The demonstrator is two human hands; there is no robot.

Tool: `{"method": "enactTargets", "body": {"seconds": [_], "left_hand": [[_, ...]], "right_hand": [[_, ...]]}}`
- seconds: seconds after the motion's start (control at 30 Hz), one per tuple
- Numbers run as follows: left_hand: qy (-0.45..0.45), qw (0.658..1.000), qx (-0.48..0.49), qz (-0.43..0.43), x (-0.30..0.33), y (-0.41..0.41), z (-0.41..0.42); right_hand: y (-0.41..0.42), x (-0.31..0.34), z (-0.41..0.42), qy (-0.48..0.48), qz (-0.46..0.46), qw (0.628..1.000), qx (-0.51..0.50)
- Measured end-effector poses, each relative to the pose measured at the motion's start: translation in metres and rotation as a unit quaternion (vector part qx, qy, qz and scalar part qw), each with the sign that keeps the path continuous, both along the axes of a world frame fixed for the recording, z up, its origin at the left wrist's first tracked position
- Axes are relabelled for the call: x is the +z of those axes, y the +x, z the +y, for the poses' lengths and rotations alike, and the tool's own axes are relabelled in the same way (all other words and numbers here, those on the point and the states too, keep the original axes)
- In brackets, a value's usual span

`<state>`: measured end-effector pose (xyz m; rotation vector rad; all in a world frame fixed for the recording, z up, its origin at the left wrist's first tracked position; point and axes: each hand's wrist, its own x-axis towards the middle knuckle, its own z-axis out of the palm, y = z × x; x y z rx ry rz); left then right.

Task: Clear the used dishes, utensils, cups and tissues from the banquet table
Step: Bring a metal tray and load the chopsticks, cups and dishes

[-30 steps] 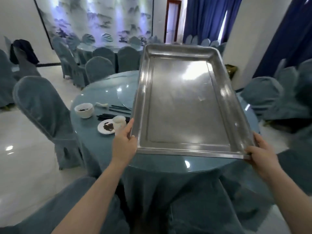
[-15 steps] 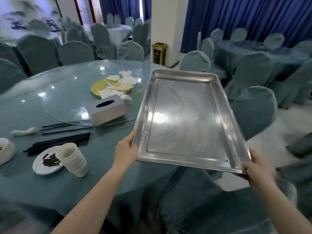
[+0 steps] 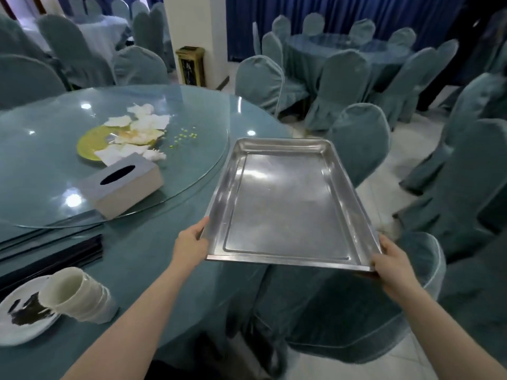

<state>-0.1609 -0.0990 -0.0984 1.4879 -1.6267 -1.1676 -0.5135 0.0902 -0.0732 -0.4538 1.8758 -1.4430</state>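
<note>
Now one steel tray (image 3: pixel 285 207) is grasped at its two near corners by the left hand (image 3: pixel 190 246) and right hand (image 3: pixel 391 263), above the desk (image 3: pixel 153 259) edge, while one plate (image 3: pixel 19 316), perhaps three stacked cups (image 3: pixel 79 294) and one tissue box (image 3: pixel 123 185) lie left.

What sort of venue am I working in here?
Most likely a hotel or restaurant banquet hall: a large round table with a glass lazy Susan, several more round tables ringed by cloth-covered chairs, and heavy blue curtains along the wall.
</note>
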Motion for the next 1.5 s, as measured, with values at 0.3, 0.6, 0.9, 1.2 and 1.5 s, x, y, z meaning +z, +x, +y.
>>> {"method": "enactTargets", "body": {"seconds": [0.3,0.6,0.9,1.2,1.5], "left_hand": [[0.026,0.999,-0.001,-0.03,-0.032,-0.012,-0.036],[0.072,0.997,0.0,-0.017,-0.042,-0.046,-0.095],[0.134,0.984,0.025,-0.116,-0.052,-0.059,-0.134],[0.122,0.983,0.017,-0.134,-0.049,-0.049,-0.124],[0.083,0.984,0.04,-0.153,-0.05,-0.035,-0.083]], "right_hand": [[-0.013,-0.03,-0.032,0.017,-0.014,1.0,0.011],[-0.035,-0.053,-0.094,0.049,0.005,0.998,0.035],[-0.055,-0.087,-0.145,0.094,0.023,0.99,0.099],[-0.06,-0.101,-0.155,0.098,-0.09,0.987,0.095],[-0.057,-0.102,-0.154,0.085,-0.154,0.977,0.121]]}}
